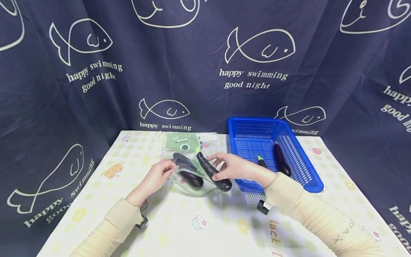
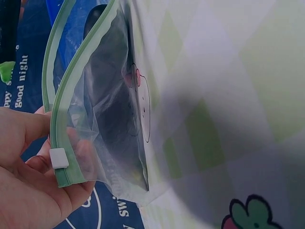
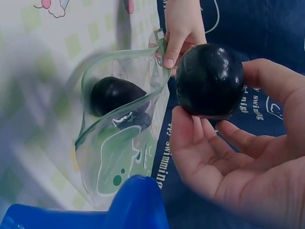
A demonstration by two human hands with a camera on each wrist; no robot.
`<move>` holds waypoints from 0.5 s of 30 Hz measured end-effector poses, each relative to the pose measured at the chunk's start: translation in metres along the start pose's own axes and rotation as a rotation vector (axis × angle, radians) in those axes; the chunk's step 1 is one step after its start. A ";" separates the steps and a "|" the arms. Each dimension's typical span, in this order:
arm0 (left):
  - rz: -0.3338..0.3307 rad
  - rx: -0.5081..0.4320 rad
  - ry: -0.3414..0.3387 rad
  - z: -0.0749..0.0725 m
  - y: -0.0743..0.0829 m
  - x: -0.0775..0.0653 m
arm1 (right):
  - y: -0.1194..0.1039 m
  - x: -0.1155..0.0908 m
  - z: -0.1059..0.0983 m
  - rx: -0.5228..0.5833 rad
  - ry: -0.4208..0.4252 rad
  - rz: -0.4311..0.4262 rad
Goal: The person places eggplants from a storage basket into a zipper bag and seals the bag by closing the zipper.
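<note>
Navy curtain (image 1: 199, 84), checked table (image 1: 224, 232): eggplant (image 1: 207, 166) held above an open bag (image 1: 183, 138)

White fish outlines and "happy swimming good night" cover the cloth behind. On the table lies the clear bag, printed green, its green-edged mouth gaping toward the person. The left hand (image 1: 160, 173) pinches that edge at one corner, just beside the white slider (image 2: 59, 158).

The right hand (image 1: 229, 166) grasps the eggplant, thumb and fingers round its sides near the rounded end. It is outside the bag, over the right part of it, tilted in the head view with its green tip pointing up and left. A second eggplant (image 1: 193, 180) lies inside the bag.

Just right of the bag stands a blue basket (image 1: 255, 125). Two more eggplants (image 1: 280, 160) are in it, one partly hidden behind the right forearm. Both sleeves (image 1: 117, 217) are cream.
</note>
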State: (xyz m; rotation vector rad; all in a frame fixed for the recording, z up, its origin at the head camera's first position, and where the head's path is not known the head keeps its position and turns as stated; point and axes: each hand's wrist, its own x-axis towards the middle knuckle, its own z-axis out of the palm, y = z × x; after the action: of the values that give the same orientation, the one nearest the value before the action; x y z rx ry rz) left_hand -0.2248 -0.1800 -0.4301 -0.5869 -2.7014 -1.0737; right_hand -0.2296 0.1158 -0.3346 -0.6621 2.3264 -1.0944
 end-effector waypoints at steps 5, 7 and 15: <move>0.001 -0.006 -0.002 0.001 -0.001 0.000 | 0.001 0.000 0.005 -0.008 -0.023 -0.039; 0.004 -0.008 0.000 0.001 -0.001 -0.001 | 0.002 0.000 0.006 -0.002 -0.031 -0.049; 0.009 -0.007 0.002 0.000 -0.001 0.000 | 0.005 0.000 0.012 0.015 -0.053 -0.061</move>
State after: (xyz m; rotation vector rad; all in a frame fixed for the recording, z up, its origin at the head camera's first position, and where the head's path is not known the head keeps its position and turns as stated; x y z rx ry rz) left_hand -0.2253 -0.1805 -0.4308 -0.5988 -2.6918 -1.0812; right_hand -0.2235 0.1121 -0.3453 -0.7524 2.2641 -1.1063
